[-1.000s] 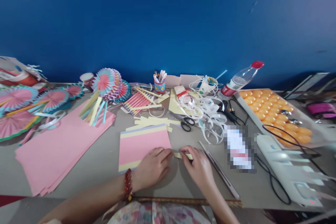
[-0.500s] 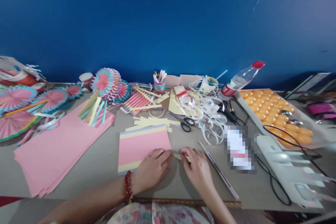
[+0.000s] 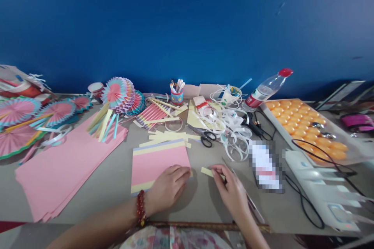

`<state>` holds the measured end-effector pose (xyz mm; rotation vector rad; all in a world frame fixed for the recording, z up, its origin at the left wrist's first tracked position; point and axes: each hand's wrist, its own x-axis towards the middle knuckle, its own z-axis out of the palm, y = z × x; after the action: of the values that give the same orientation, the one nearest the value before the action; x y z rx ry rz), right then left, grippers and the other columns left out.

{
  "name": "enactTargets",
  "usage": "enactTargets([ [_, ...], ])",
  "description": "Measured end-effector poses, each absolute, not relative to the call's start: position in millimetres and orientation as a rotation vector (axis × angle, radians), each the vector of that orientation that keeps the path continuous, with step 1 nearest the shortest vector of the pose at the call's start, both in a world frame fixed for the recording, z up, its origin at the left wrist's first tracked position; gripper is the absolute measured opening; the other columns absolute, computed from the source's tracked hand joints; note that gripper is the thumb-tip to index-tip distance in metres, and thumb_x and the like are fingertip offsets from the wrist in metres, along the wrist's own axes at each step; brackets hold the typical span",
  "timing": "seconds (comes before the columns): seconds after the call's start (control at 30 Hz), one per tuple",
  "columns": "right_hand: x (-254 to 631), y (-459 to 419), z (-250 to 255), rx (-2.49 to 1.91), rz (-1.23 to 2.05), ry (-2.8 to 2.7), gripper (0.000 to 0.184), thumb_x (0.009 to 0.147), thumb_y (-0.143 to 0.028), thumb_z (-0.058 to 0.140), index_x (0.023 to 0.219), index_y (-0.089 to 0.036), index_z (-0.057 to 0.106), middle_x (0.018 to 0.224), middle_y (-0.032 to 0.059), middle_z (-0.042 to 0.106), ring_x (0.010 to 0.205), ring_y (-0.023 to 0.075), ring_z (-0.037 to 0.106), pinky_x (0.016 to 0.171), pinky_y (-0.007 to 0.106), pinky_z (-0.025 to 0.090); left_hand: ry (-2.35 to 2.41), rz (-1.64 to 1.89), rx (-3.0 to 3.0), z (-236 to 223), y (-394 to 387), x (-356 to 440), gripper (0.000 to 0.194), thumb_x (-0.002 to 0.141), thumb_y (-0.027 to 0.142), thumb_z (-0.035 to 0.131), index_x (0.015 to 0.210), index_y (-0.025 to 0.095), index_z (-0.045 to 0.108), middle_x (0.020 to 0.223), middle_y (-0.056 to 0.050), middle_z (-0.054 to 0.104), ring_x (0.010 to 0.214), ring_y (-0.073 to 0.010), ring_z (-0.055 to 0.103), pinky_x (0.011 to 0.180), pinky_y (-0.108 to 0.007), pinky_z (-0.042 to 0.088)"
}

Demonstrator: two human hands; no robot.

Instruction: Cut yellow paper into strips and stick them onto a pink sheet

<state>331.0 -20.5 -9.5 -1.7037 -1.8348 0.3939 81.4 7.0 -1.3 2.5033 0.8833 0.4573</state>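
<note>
My right hand [image 3: 230, 188] pinches a short pale yellow paper strip [image 3: 207, 171] between thumb and forefinger, just above the grey tabletop. Curled over the lower right part of a pink sheet with yellow and lilac stripes [image 3: 157, 163] is my left hand [image 3: 169, 186]. Its fingers are closed, and a small yellowish bit shows at their tips; what they hold is not clear. A long, slim silver tool [image 3: 254, 207] lies partly hidden behind my right hand. Several more yellow strips [image 3: 166, 136] lie loosely beyond the sheet.
Pink paper sheets [image 3: 67, 167] and folded paper rosettes [image 3: 113, 93] occupy the left side. Black-handled scissors [image 3: 208, 139], curled white strips [image 3: 233, 132] and a tilted bottle [image 3: 263, 92] are at centre right. Further right stand a white power strip [image 3: 306, 175] with cables and an orange, bumpy tray [image 3: 300, 120].
My right hand has moved right, away from my left, carrying the yellow strip; a gap now separates the hands. My left hand has stayed nearly in place.
</note>
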Motion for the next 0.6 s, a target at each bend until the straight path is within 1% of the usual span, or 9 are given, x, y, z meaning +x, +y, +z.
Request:
enactTargets([
  [0.07,336.2,-16.0,-9.3,-1.71,0.416,-1.798,0.02,0.099,-0.034,0.045,0.097,-0.023,0.061,0.088,0.0046,0.073,0.077,0.0208,0.069,0.067,0.029,0.05,0.88,0.469,2.514,-1.4,6.8,81.5,0.038,0.095,0.012,0.044,0.132,0.016,0.052,0.129,-0.011,0.06,0.114,-0.0219,0.054,0.102,-0.039,0.048],
  [0.13,339.7,-9.2,-8.9,-1.69,0.371,-1.791,0.022,0.099,-0.034,0.044,0.103,-0.023,0.061,0.095,0.0066,0.073,0.083,0.0214,0.069,0.071,0.03,0.052,0.876,0.476,2.536,-1.3,6.1,81.4,0.037,0.095,0.011,0.046,0.131,0.015,0.053,0.13,-0.011,0.059,0.114,-0.0224,0.054,0.102,-0.04,0.047],
  [0.2,341.3,-2.3,-8.1,-1.652,0.269,-1.826,0.025,0.1,-0.034,0.043,0.112,-0.021,0.06,0.105,0.0091,0.073,0.093,0.0239,0.068,0.08,0.035,0.052,0.876,0.485,2.558,-0.4,4.9,81.1,0.037,0.094,0.011,0.048,0.13,0.014,0.053,0.13,-0.011,0.059,0.114,-0.0227,0.053,0.103,-0.04,0.047],
  [0.27,340.5,2.0,-6.6,-1.617,0.157,-1.879,0.028,0.1,-0.033,0.043,0.119,-0.02,0.059,0.114,0.0116,0.07,0.105,0.0275,0.064,0.09,0.043,0.048,0.901,0.488,2.573,1.0,3.7,80.7,0.038,0.093,0.012,0.051,0.131,0.016,0.053,0.132,-0.011,0.058,0.116,-0.0231,0.053,0.104,-0.041,0.046],
  [0.33,336.5,2.0,-4.9,-1.592,0.09,-1.915,0.026,0.099,-0.031,0.044,0.116,-0.021,0.061,0.117,0.0123,0.068,0.109,0.0292,0.061,0.095,0.048,0.045,0.961,0.486,2.588,2.2,3.2,80.6,0.041,0.092,0.014,0.055,0.132,0.017,0.051,0.133,-0.01,0.058,0.118,-0.0241,0.052,0.105,-0.043,0.045],
  [0.4,329.0,-1.5,-3.7,-1.567,0.137,-1.951,0.021,0.099,-0.027,0.046,0.109,-0.022,0.064,0.11,0.0108,0.068,0.103,0.0273,0.062,0.093,0.047,0.046,1.037,0.471,2.599,2.4,3.6,81.3,0.044,0.091,0.017,0.059,0.134,0.018,0.05,0.131,-0.01,0.059,0.119,-0.0246,0.052,0.104,-0.044,0.045],
  [0.47,318.8,-5.7,-3.2,-1.515,0.289,-2.016,0.021,0.097,-0.021,0.046,0.107,-0.022,0.064,0.104,0.0086,0.069,0.097,0.0243,0.063,0.088,0.042,0.049,1.073,0.451,2.624,1.0,4.5,82.5,0.044,0.092,0.018,0.059,0.134,0.018,0.05,0.127,-0.01,0.061,0.116,-0.0245,0.055,0.101,-0.043,0.047],
  [0.53,307.9,-7.9,-2.3,-1.435,0.421,-2.116,0.03,0.094,-0.012,0.044,0.115,-0.022,0.063,0.109,0.0084,0.068,0.101,0.0232,0.061,0.088,0.039,0.051,1.059,0.446,2.663,-1.5,5.5,83.6,0.037,0.093,0.016,0.056,0.13,0.017,0.052,0.124,-0.01,0.062,0.113,-0.0243,0.057,0.098,-0.042,0.049],
  [0.6,298.8,-6.7,0.0,-1.367,0.462,-2.225,0.046,0.087,-0.003,0.042,0.124,-0.022,0.061,0.121,0.0094,0.064,0.11,0.024,0.058,0.094,0.04,0.05,1.043,0.471,2.675,-3.4,6.0,83.7,0.031,0.095,0.013,0.052,0.125,0.016,0.055,0.121,-0.01,0.063,0.112,-0.0233,0.058,0.097,-0.04,0.049],
])
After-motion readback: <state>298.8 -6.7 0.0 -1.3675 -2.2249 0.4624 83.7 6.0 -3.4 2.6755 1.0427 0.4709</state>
